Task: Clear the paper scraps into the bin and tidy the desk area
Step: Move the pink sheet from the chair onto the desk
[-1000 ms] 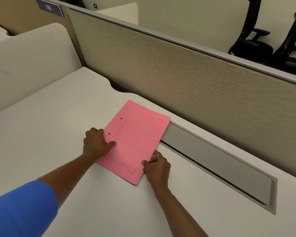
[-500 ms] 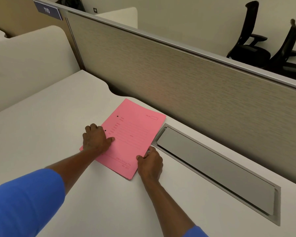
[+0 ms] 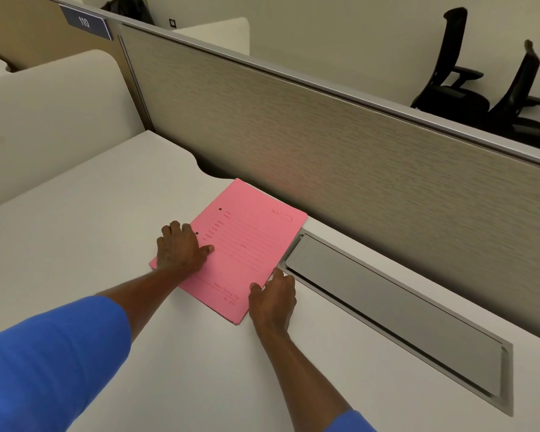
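Observation:
A pink folder (image 3: 247, 241) with printed lines and two punch holes lies flat on the white desk (image 3: 75, 244), close to the partition. My left hand (image 3: 180, 249) lies on its left edge, fingers curled over the edge and thumb on top. At the folder's lower right edge, my right hand (image 3: 273, 296) grips with its thumb on the cover. No paper scraps and no bin are in view.
A grey cable-tray lid (image 3: 387, 313) is set into the desk just right of the folder. A tall beige partition (image 3: 325, 145) runs along the desk's far side, with a sign (image 3: 85, 22) reading 110. A cream side divider (image 3: 44, 113) stands left. Two black office chairs (image 3: 449, 88) stand beyond.
The folder has slid a little left, off the end of the cable-tray lid, with both hands staying on its edges.

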The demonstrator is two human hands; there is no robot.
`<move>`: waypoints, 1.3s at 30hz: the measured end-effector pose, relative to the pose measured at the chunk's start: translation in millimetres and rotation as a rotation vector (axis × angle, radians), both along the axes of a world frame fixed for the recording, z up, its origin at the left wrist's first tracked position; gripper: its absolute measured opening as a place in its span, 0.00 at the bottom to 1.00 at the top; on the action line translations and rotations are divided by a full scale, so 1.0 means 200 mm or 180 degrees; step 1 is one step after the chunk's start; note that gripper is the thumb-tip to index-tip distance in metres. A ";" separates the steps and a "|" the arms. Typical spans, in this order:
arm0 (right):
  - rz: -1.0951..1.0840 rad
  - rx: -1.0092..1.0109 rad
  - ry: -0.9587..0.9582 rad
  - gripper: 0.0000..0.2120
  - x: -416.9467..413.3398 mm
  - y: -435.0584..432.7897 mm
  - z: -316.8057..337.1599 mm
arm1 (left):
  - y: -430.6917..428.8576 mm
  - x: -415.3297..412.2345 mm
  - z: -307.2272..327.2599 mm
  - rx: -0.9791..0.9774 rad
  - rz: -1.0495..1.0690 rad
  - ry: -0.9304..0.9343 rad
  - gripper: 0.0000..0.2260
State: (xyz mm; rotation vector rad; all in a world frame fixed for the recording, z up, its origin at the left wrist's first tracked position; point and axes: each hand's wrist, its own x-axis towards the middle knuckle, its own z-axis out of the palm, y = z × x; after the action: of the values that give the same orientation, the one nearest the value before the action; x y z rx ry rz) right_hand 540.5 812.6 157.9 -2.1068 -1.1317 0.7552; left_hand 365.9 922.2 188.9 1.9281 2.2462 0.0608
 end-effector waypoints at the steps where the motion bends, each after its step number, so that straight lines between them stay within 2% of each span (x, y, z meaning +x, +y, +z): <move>1: 0.0006 -0.0014 0.0001 0.19 0.00 -0.01 0.00 | -0.02 0.00 0.00 0.0097 0.0037 -0.0087 0.35; 7: 0.0039 -0.0163 0.0047 0.26 -0.01 -0.18 0.04 | -0.21 -0.01 0.03 0.0440 0.0045 -0.0401 0.32; 13: 0.0238 -0.0261 -0.0076 0.24 0.00 -0.54 0.08 | -0.62 -0.14 0.03 0.0607 -0.0144 -0.0574 0.22; 16: 0.0576 -0.0247 -0.0264 0.28 -0.03 -0.74 0.11 | -0.86 -0.23 -0.03 0.0613 -0.0152 -0.0722 0.19; 20: 0.1412 -0.0173 -0.0850 0.36 -0.06 -0.84 0.15 | -1.03 -0.31 -0.07 0.0066 -0.0451 -0.0651 0.33; 25: 0.1945 -0.0211 -0.1293 0.39 -0.11 -0.73 0.18 | -0.92 -0.30 0.00 -0.0215 -0.0803 -0.0392 0.45; 30: 0.2305 -0.0268 -0.1556 0.40 -0.10 -0.61 0.13 | -0.74 -0.28 0.02 -0.0350 -0.1053 -0.0131 0.50; 39: 0.2423 -0.0384 -0.1570 0.40 -0.13 -0.57 0.06 | -0.61 -0.33 -0.07 -0.0565 -0.1129 -0.0143 0.52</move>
State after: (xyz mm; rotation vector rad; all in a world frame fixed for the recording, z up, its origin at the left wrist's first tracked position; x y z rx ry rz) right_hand 514.2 699.2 170.0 -1.9933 -2.2737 0.6369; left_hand 299.3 801.2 174.1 2.1649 1.7827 -0.1368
